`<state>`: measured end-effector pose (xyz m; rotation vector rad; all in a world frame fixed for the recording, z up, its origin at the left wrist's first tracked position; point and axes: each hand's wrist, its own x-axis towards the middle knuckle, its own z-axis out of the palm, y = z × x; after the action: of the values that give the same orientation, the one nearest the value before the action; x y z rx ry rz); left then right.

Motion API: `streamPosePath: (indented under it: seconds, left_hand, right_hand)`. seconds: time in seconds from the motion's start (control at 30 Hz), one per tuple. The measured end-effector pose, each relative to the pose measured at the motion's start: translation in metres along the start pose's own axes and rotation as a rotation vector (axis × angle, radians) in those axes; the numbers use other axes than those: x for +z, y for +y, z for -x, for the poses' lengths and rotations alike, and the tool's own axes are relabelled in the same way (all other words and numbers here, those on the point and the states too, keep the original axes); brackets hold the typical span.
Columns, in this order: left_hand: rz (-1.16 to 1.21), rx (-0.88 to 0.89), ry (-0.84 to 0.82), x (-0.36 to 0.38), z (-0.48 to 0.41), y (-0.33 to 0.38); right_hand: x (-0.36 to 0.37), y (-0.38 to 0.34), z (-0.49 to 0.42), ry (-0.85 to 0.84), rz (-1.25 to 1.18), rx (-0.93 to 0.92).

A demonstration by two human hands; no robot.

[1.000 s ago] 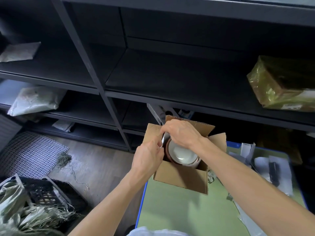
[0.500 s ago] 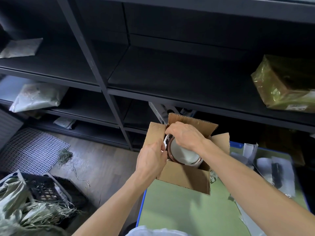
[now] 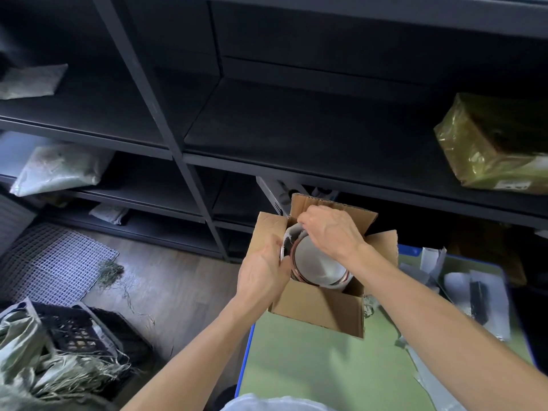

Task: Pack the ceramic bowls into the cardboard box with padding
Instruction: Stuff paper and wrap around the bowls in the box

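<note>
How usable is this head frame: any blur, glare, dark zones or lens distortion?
Head view: hands and cardboard box are fairly sharp; the black shelving is underexposed, glare sits on the yellow-wrapped parcel, and wide-angle bending tilts the shelf uprights, with softness toward the corners.

bowls (image 3: 317, 262) in cardboard box (image 3: 320, 310) | box on table (image 3: 326, 366) | shelving (image 3: 267, 129) behind

Box (image 3: 318, 310) matt brown corrugated cardboard; bowls (image 3: 314, 262) glossy white ceramic; worktop (image 3: 320, 369) smooth matt green; floor (image 3: 184, 292) wood.
</note>
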<state>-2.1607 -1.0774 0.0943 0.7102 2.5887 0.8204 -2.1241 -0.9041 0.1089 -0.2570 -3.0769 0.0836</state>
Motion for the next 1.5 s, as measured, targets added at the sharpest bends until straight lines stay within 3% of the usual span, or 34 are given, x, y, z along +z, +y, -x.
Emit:
streamPosePath:
  seconds: [0.33,0.47,1.0,1.2,1.5]
  left_hand:
    - [-0.181,0.127,0.074,0.002,-0.02,0.005]
    - [-0.229,0.121,0.063,0.002,-0.027,0.01]
    - [-0.342,0.274,0.115,0.001,-0.046,0.013]
    - [-0.319,0.306,0.149,0.003,-0.046,0.015]
    - [-0.463,0.393,0.133,0.008,-0.046,0.019]
  right_hand:
    - [-0.002,-0.001,0.004,0.004,0.147,0.082]
    - [0.004,-0.003,0.005,-0.076,0.158,0.114]
    - [0.001,0.007,0.016,0.013,0.165,0.188]
    - [0.005,0.004,0.015,-0.002,0.178,0.208]
    - [0.009,0.0,0.014,-0.027,0.208,0.235]
